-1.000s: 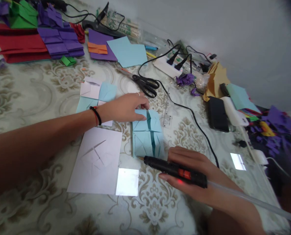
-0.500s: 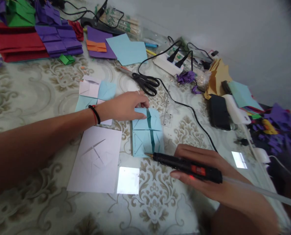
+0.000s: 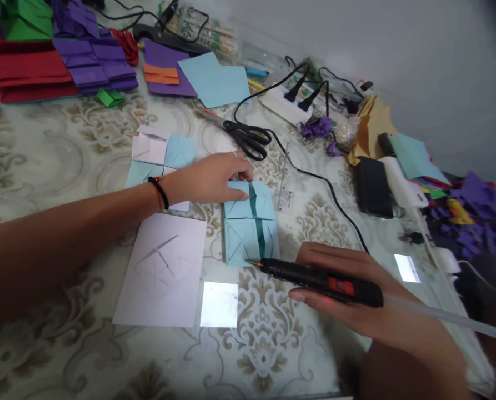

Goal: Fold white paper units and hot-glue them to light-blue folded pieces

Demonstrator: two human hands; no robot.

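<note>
A folded light blue paper piece (image 3: 241,239) with a dark green strip down its middle lies on the patterned table. My left hand (image 3: 214,178) pinches its top edge between thumb and fingers. Wrapped round a black glue gun (image 3: 318,280) with a red part is my right hand (image 3: 351,278); the gun's tip touches or hovers just over the blue piece's bottom edge. Left of the piece is a white paper sheet (image 3: 164,278) with slits or lines in it. Partly under my left forearm sits a pink and light blue folded paper block (image 3: 150,145).
Black-handled scissors (image 3: 250,139) lie beyond my left hand. A black cable runs from a white power strip (image 3: 285,105) down the right side. Red folded paper (image 3: 26,69), purple paper and light blue sheets (image 3: 218,80) line the back; a black phone-like object (image 3: 372,186) sits right.
The glue gun's tip has shifted slightly left along the blue piece's bottom edge. My left hand keeps its hold on the top edge. The whole view has shifted a little.
</note>
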